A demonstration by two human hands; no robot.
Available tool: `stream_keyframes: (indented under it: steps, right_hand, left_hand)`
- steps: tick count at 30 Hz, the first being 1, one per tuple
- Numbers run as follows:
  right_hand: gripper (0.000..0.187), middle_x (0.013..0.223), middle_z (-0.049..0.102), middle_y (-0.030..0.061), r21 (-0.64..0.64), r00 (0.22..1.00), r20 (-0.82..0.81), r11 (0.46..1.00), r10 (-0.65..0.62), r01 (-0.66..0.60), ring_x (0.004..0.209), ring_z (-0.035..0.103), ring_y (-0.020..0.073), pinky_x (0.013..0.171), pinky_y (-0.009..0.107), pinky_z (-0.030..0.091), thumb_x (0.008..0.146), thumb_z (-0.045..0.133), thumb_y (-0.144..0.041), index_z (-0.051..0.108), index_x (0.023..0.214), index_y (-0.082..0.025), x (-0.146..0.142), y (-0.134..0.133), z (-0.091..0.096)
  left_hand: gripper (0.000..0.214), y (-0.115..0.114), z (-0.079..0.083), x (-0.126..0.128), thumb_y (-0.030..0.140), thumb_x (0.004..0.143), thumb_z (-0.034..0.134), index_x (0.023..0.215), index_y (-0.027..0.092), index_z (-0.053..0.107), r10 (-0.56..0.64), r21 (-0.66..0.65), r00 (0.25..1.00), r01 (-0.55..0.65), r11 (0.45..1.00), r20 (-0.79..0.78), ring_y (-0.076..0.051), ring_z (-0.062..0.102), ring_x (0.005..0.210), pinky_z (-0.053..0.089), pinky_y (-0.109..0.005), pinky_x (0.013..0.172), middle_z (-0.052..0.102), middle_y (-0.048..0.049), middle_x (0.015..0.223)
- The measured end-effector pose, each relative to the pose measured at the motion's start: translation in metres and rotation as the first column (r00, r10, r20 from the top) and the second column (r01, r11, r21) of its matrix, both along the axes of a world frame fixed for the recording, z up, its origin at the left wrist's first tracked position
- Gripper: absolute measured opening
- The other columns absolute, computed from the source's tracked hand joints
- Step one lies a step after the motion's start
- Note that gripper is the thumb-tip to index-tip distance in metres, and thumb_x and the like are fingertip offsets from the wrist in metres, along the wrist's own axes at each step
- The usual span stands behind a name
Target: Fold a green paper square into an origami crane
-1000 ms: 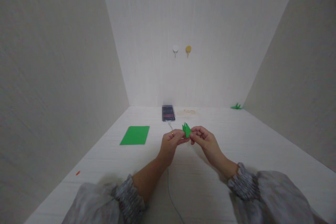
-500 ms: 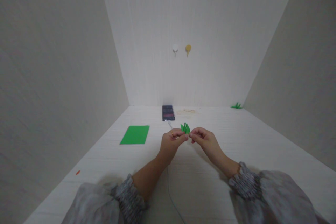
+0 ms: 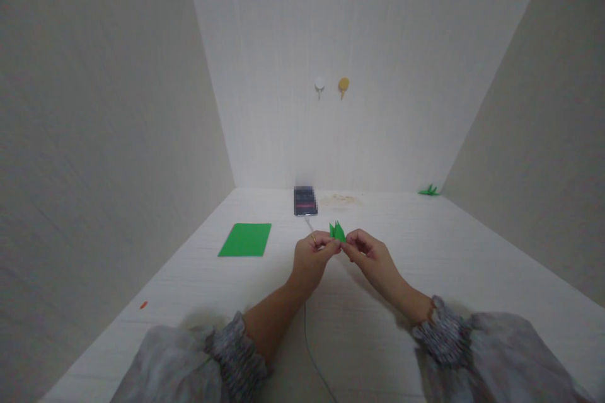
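Between my two hands is a small piece of folded green paper (image 3: 338, 232), its pointed flaps sticking upward. My left hand (image 3: 312, 257) pinches its lower left part between thumb and fingers; a ring shows on one finger. With thumb and fingertips, my right hand (image 3: 371, 253) grips the paper's lower right edge. The fingers cover the bottom of the folded piece. Left of my hands, a flat green paper square (image 3: 246, 240) lies on the white table (image 3: 378, 352).
A phone (image 3: 305, 201) stands near the back wall, with a white cable (image 3: 308, 340) running under my left arm. A folded green paper piece (image 3: 429, 191) lies in the back right corner. An orange scrap (image 3: 144, 305) is at left. Two hooks (image 3: 343, 84) hang on the wall.
The flaps of the folded paper sit closer together and look turned slightly. My right fingers have shifted a little along its edge. The whole view has moved slightly.
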State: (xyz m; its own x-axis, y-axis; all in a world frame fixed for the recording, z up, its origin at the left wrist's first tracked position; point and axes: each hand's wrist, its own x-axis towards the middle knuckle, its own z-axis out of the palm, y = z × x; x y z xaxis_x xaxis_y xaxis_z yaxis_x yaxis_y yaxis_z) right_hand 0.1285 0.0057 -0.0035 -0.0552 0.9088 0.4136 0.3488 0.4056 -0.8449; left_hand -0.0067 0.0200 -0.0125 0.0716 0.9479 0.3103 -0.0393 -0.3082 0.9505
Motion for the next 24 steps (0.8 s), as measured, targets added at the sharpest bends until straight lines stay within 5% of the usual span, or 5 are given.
stream_keyframes:
  steps: [10, 16, 24]
  right_hand:
    - [0.015, 0.074, 0.055, 0.0059, 0.378, 0.855, 0.466, 0.925, -0.228, 0.041, 0.066, 0.050, 0.0159, 0.058, 0.027, 0.040, 0.082, 0.042, -0.021, 0.057, 0.083, -0.019, 0.001, -0.009, 0.004]
    - [0.019, 0.080, 0.059, 0.0088, 0.415, 0.833, 0.499, 0.910, -0.241, 0.015, 0.068, 0.053, 0.0175, 0.063, 0.031, 0.043, 0.083, 0.044, -0.027, 0.059, 0.091, -0.018, 0.000, -0.009, 0.003]
    - [0.014, 0.066, 0.058, 0.0032, 0.331, 0.927, 0.325, 0.941, -0.188, 0.074, 0.062, 0.054, 0.0162, 0.057, 0.027, 0.043, 0.079, 0.052, -0.031, 0.059, 0.072, -0.021, 0.002, -0.006, 0.002]
  left_hand:
    - [0.011, -0.004, 0.007, 0.005, 0.024, 0.066, 0.058, 0.058, 0.017, 0.063, 0.021, 0.024, 0.999, -0.022, 0.999, 0.033, -0.015, 0.055, 0.073, 0.044, -0.026, 0.068, 0.061, -0.0023, 0.073]
    - [0.020, -0.003, 0.009, 0.004, 0.030, 0.072, 0.053, 0.061, 0.016, 0.062, 0.028, 0.055, 1.000, -0.027, 0.998, -0.006, -0.015, 0.054, 0.074, 0.041, -0.027, 0.072, 0.060, -0.0032, 0.074]
    - [0.021, -0.007, 0.012, 0.004, 0.033, 0.074, 0.050, 0.066, 0.015, 0.058, -0.043, 0.014, 0.997, 0.042, 0.999, 0.056, -0.013, 0.051, 0.067, 0.042, -0.025, 0.065, 0.056, -0.0014, 0.068]
